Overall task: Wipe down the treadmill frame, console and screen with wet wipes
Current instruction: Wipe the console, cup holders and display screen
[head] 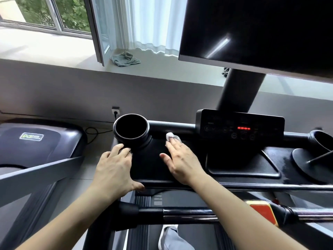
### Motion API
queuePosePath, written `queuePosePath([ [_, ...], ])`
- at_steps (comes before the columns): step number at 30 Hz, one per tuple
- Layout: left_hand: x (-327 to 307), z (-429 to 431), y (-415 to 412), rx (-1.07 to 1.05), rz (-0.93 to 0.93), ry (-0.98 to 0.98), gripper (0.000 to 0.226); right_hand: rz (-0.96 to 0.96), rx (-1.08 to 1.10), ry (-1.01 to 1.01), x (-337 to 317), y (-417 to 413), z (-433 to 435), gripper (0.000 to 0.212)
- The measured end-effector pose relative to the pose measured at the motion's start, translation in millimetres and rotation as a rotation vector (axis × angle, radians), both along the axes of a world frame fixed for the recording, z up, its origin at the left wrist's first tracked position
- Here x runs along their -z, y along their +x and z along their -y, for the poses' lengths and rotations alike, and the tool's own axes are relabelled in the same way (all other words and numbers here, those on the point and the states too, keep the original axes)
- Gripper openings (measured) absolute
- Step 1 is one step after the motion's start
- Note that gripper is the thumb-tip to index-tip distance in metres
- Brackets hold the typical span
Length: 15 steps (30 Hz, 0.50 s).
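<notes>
I stand on a black treadmill. Its console tray [149, 165] stretches across the middle of the view. My right hand [180, 159] lies flat on the tray and presses a small white wet wipe [170, 136] under its fingertips, just left of the control panel [241, 128] with its red digits. My left hand [115, 165] rests on the tray's left edge, fingers touching the base of the round left cup holder [130, 129]. The dark screen [261, 29] hangs above on a thick black post [239, 91].
A second cup holder [322, 139] sits at the right end. A black and chrome handlebar [180, 212] with a red tag [263, 212] crosses below the tray. Another treadmill [36, 141] stands at left. A grey cloth [125, 58] lies on the windowsill by the open window.
</notes>
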<state>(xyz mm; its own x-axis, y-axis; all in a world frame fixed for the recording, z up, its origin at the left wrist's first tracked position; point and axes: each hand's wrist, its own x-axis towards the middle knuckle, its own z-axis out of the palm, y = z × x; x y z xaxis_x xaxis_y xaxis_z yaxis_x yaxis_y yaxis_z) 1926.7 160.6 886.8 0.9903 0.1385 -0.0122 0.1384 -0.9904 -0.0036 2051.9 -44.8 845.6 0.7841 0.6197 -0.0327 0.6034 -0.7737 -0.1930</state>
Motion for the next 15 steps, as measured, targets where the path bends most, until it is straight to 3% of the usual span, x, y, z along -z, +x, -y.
queuePosePath([
  [3, -1, 1, 0, 0.007, -0.014, 0.005, 0.123, 0.035, 0.147, -0.082, 2, -1, 32, 0.112],
  [8, -3, 1, -2, 0.0, -0.002, -0.021, 0.123, 0.031, 0.547, -0.177, -7, -10, 37, 0.107],
  [10, -5, 2, -2, 0.0, -0.029, -0.007, 0.122, 0.042, 0.468, -0.123, -3, -21, 10, 0.111],
  [15, -2, 0, 0, -0.006, -0.014, -0.02, 0.12, -0.065, -0.041, -0.033, 4, -63, -31, 0.102],
])
